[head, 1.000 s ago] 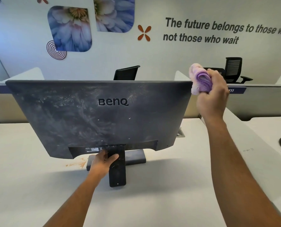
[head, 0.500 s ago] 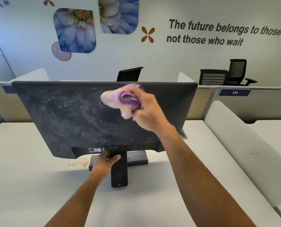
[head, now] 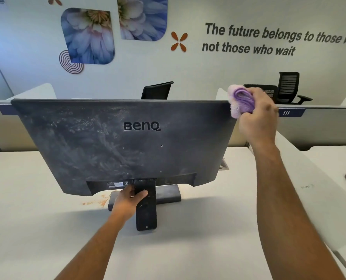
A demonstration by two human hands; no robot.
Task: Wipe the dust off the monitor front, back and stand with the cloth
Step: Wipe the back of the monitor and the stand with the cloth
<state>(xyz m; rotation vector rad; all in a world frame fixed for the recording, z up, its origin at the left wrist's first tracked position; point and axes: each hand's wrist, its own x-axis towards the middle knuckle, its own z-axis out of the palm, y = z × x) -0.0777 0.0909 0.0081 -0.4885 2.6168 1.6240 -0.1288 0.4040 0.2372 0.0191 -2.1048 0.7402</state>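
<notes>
Right hand (head: 257, 116) gripping purple cloth (head: 241, 101) at dusty monitor (head: 125, 142) corner; left hand (head: 129, 201) clasping stand (head: 145, 209)

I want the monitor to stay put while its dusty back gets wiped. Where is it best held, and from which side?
Hold the upright neck of the stand, low down, coming from the back, as the left hand does. It is narrow enough for a full grip and leaves the monitor panel free for the cloth in the right hand.
</notes>
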